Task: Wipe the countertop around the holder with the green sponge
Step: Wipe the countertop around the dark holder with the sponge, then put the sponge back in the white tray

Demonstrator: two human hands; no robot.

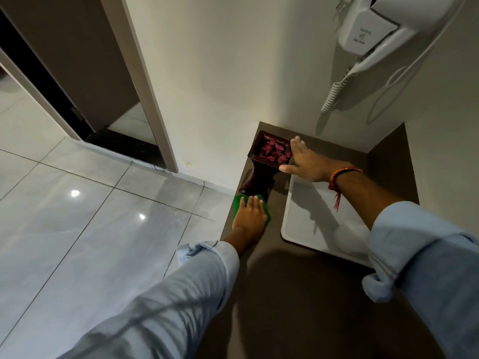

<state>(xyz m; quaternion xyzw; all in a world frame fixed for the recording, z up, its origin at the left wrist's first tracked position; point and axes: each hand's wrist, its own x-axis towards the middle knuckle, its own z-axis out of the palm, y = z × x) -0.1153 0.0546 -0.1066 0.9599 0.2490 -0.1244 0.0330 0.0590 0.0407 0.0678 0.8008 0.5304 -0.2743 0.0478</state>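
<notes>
A dark brown wooden holder [259,177] with pink petals in its square top stands at the back left corner of the brown countertop [285,294]. My left hand [250,215] presses flat on the green sponge [238,202], which lies on the counter right at the holder's base, near the counter's left edge. My right hand [304,160] grips the right rim of the holder's top, thumb under the rim and fingers along its side. A red thread band circles my right wrist.
A white rectangular sink [311,218] sits in the counter just right of the holder. A white wall-mounted hair dryer [373,29] with a coiled cord hangs above. Grey floor tiles [90,216] and a doorway lie to the left, below the counter edge.
</notes>
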